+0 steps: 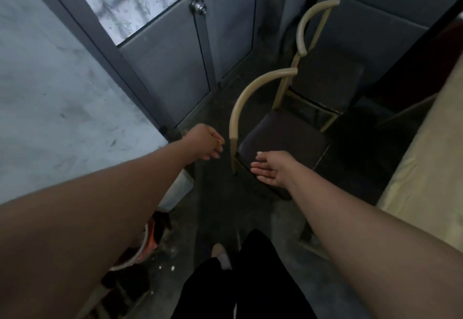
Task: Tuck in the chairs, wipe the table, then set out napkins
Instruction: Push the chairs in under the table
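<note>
- Reaching forward, both bare arms extend toward the near chair (280, 133), which stands on the dark floor (220, 213) with its dark seat facing the table (431, 158) at the right edge of view.
- Left hand (204, 143): loosely curled, fingers partly bent, holding nothing; it sits just left of the lower end of the chair's curved tan backrest (246, 93), close to it, with a narrow gap showing between them.
- Right hand (271, 168): spread wide, palm turned up and leftward, fingers extended, empty; it lies over the front corner of the seat. Whether it touches the seat cannot be told.
- A second chair (328, 78) of the same make stands just behind the first, nearer the wall.
- The table carries a pale yellowish covering; only its edge is visible.
- A grey door (165, 50) with a round metal knob (198, 7) stands beyond the left hand.
- The person's dark trousers (250, 281) fill the bottom centre.
</note>
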